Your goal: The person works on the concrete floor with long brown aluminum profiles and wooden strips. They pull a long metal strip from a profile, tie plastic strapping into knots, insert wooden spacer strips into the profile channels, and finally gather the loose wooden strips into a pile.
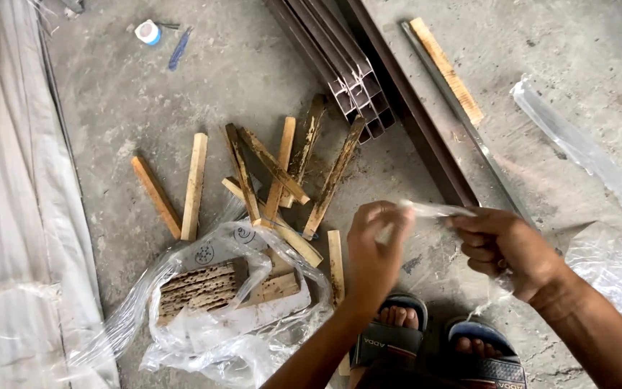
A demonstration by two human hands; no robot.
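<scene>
Two hands meet above the concrete floor [253, 79], pinching a twisted strip of clear plastic [433, 209] stretched between them. Left hand [374, 248] is raised, fingers curled tight on one end; right hand [505, 248] (knuckles up, wrist bent) grips the other end, with more film trailing below it. Sandalled feet [433, 338] show beneath. Left of the hands lie scattered wood slats [268, 173] and a plastic bag [210, 317] over perforated boards. Brown metal profiles [354, 65] lie beyond.
</scene>
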